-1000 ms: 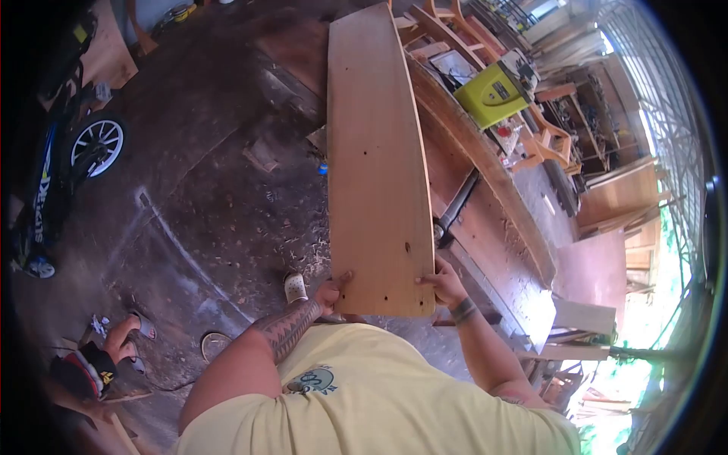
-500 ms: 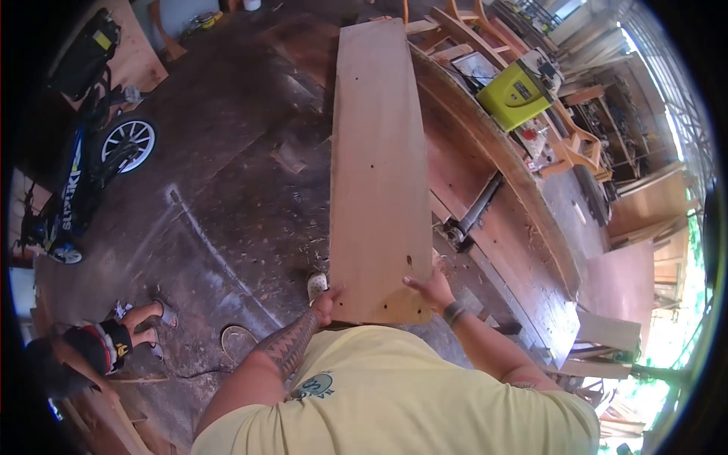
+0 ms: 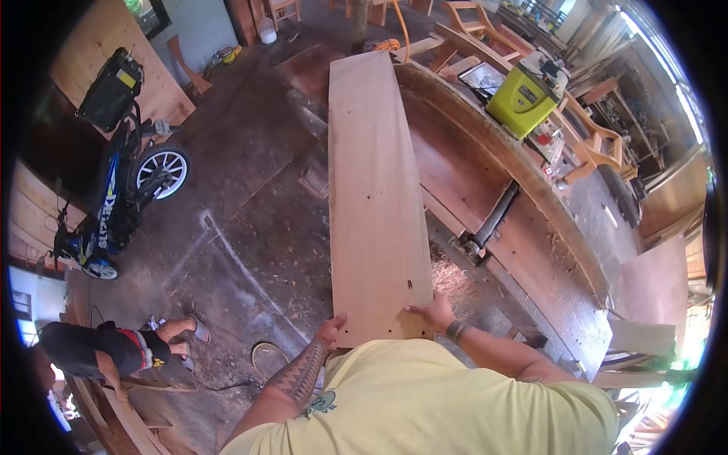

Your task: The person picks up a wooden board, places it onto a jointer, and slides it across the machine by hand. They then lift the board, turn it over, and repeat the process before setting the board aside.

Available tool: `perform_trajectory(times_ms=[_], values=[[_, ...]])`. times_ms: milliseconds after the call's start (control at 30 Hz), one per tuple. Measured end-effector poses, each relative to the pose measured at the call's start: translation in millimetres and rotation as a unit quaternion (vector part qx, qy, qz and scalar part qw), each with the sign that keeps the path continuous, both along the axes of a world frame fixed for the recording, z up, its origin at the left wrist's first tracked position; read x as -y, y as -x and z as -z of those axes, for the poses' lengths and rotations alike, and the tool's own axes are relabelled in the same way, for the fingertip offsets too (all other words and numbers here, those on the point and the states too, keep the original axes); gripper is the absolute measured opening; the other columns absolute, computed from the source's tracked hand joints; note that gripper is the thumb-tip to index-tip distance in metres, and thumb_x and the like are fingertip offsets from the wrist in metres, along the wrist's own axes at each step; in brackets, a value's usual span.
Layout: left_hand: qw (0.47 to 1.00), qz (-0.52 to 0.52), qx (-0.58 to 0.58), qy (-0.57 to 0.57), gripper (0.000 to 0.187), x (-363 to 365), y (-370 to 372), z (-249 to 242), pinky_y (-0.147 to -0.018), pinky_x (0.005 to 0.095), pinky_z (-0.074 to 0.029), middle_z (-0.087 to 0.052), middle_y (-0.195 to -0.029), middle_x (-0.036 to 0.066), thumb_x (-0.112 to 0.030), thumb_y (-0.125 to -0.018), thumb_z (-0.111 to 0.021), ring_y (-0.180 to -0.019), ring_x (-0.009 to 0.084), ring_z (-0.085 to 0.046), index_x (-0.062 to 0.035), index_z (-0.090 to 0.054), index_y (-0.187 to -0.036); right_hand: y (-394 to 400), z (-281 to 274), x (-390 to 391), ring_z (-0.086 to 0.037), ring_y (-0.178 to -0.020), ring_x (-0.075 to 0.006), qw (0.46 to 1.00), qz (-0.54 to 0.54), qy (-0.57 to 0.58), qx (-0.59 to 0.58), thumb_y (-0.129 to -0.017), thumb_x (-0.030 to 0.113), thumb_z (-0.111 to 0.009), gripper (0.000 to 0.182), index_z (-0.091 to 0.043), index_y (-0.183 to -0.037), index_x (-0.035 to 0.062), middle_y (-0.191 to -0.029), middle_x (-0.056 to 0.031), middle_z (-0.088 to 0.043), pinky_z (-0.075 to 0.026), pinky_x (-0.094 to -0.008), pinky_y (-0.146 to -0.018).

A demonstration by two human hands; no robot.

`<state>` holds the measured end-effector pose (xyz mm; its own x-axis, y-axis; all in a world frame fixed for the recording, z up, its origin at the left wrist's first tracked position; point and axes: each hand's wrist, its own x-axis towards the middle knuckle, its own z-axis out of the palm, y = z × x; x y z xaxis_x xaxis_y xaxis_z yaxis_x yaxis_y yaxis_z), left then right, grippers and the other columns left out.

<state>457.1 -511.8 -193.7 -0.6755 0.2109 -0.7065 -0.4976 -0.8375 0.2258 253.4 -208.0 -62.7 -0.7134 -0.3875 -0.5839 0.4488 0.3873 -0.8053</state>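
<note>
A long, pale wooden board [image 3: 375, 205] with a few dark holes stretches away from my body, its near end against my yellow shirt. My left hand [image 3: 331, 331] grips the near left edge. On the opposite edge, my right hand [image 3: 431, 312] is closed, its thumb resting on the top face and its fingers hidden beneath. The far end of the board narrows a little and lies near the end of a large curved wooden piece [image 3: 531, 178].
To the right stands a yellow-green machine [image 3: 522, 100] beside wooden chair frames [image 3: 599, 144]. A dark metal bar [image 3: 497, 216] crosses the reddish planks. On the left are a motorcycle [image 3: 114, 189] and another person [image 3: 114, 349] bending over wood. Shavings [image 3: 455, 277] litter the floor.
My view has tilted up and shifted left, so the surroundings appear lower and further right. Both hands keep their hold on the board. More of the other person shows.
</note>
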Motion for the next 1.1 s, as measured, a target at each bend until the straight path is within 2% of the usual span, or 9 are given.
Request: perform_trajectory(times_ms=[167,267,367,467,600,767,867,933,1100], values=[[0.998,0.026,-0.024,0.053,0.056,19.3,0.2,4.9,-0.116,0.0533,-0.060,-0.070,-0.151,0.017,-0.031,-0.112,-0.069,-0.136,0.0338,-0.072,-0.0009,-0.058,-0.159,6.5,-11.0,10.4,-0.080,-0.115,-0.0235,0.998,-0.046,-0.033,-0.019,-0.086,0.022,-0.101,0.067,-0.070,-0.139,-0.0051,-0.131,-0.0170,-0.082,-0.065,-0.0414,-0.103],[0.997,0.020,-0.047,0.061,0.055,40.1,-0.3,1.5,-0.113,0.0528,-0.062,-0.072,-0.149,0.017,-0.028,-0.112,-0.068,-0.132,0.0323,-0.074,-0.0013,-0.058,-0.158,11.5,-62.1,34.5,-0.080,-0.115,-0.0236,0.999,-0.037,-0.029,0.017,-0.086,0.022,-0.101,0.067,-0.070,-0.139,-0.0053,-0.132,-0.0176,-0.082,-0.065,-0.0414,-0.103],[0.994,0.023,-0.042,0.099,0.056,63.0,-0.4,-12.8,-0.111,0.0529,-0.063,-0.072,-0.148,0.017,-0.028,-0.111,-0.068,-0.130,0.0319,-0.075,-0.0010,-0.057,-0.159,4.8,-14.7,45.9,-0.080,-0.116,-0.0238,0.999,-0.020,0.043,0.015,-0.086,0.025,-0.102,0.070,-0.070,-0.140,-0.0056,-0.133,-0.0176,-0.082,-0.065,-0.0412,-0.104],[0.991,0.045,-0.029,0.126,0.057,84.3,-1.0,-35.8,-0.111,0.0531,-0.062,-0.073,-0.147,0.017,-0.027,-0.110,-0.069,-0.131,0.0325,-0.075,0.0006,-0.057,-0.158,3.5,-7.9,55.3,-0.080,-0.116,-0.0250,0.998,-0.056,0.006,-0.002,-0.085,0.026,-0.102,0.072,-0.069,-0.141,-0.0058,-0.133,-0.0179,-0.082,-0.064,-0.0414,-0.105],[0.983,0.039,-0.042,0.175,0.058,94.2,-3.5,-61.5,-0.106,0.0504,-0.064,-0.074,-0.144,0.015,-0.025,-0.108,-0.070,-0.127,0.0304,-0.077,0.0012,-0.058,-0.157,-2.6,-26.8,65.8,-0.080,-0.117,-0.0261,0.999,-0.020,0.050,0.000,-0.086,0.024,-0.102,0.073,-0.067,-0.143,-0.0055,-0.133,-0.0176,-0.082,-0.064,-0.0420,-0.106],[0.974,0.043,-0.061,0.214,0.057,123.6,-17.9,-97.1,-0.100,0.0466,-0.066,-0.076,-0.139,0.014,-0.022,-0.104,-0.073,-0.121,0.0287,-0.078,0.0014,-0.060,-0.154,-8.3,6.9,82.2,-0.079,-0.119,-0.0274,0.989,-0.062,0.134,-0.008,-0.087,0.025,-0.101,0.071,-0.067,-0.143,-0.0052,-0.131,-0.0184,-0.082,-0.062,-0.0423,-0.108],[0.967,0.037,-0.036,0.248,0.054,146.9,-19.7,-95.4,-0.100,0.0467,-0.066,-0.076,-0.139,0.015,-0.017,-0.103,-0.073,-0.118,0.0310,-0.079,0.0009,-0.061,-0.153,-20.7,22.5,100.3,-0.080,-0.118,-0.0276,0.986,-0.019,0.164,-0.006,-0.087,0.030,-0.101,0.072,-0.068,-0.140,-0.0064,-0.131,-0.0192,-0.082,-0.063,-0.0423,-0.107],[0.972,0.013,-0.063,0.226,0.052,143.2,-13.6,-122.2,-0.101,0.0462,-0.066,-0.077,-0.136,0.014,-0.015,-0.103,-0.074,-0.117,0.0303,-0.079,0.0015,-0.063,-0.151,-20.8,4.6,104.0,-0.080,-0.118,-0.0281,0.992,-0.038,0.114,-0.041,-0.086,0.033,-0.101,0.075,-0.068,-0.140,-0.0074,-0.130,-0.0194,-0.082,-0.063,-0.0421,-0.107],[0.974,0.031,-0.019,0.223,0.060,152.0,-21.3,-98.5,-0.100,0.0468,-0.066,-0.078,-0.134,0.015,-0.024,-0.097,-0.076,-0.117,0.0292,-0.079,-0.0006,-0.064,-0.151,-22.2,-10.9,112.5,-0.079,-0.122,-0.0272,0.998,-0.039,0.031,-0.024,-0.085,0.032,-0.102,0.078,-0.067,-0.143,-0.0052,-0.135,-0.0199,-0.081,-0.062,-0.0415,-0.109]])
